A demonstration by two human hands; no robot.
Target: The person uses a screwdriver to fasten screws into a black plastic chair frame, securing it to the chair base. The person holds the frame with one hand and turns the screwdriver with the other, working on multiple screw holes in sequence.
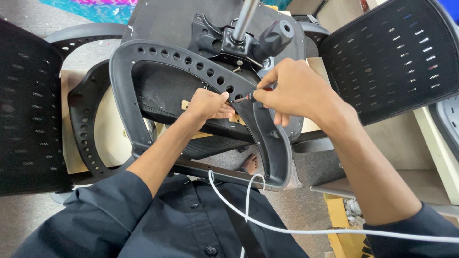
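**Screwdriver at the armrest loop**

The right hand [291, 91] grips a small red-and-black-handled screwdriver [252, 97], tip against the black perforated plastic armrest loop [158, 51] of an upturned office chair. The left hand [209, 104], fingers curled shut, pinches just beside the tip, inside that loop. Above the loop stands the chrome gas cylinder [245, 19].

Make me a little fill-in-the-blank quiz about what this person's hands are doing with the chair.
1. The right hand holds a small ____ with a red and black handle.
2. The left hand rests on the black plastic armrest loop, which is pierced by a row of round ____.
3. A ____ cable trails across the person's dark shirt.
4. The shiny metal column stands ____ the hands.

Missing words: screwdriver; holes; white; above
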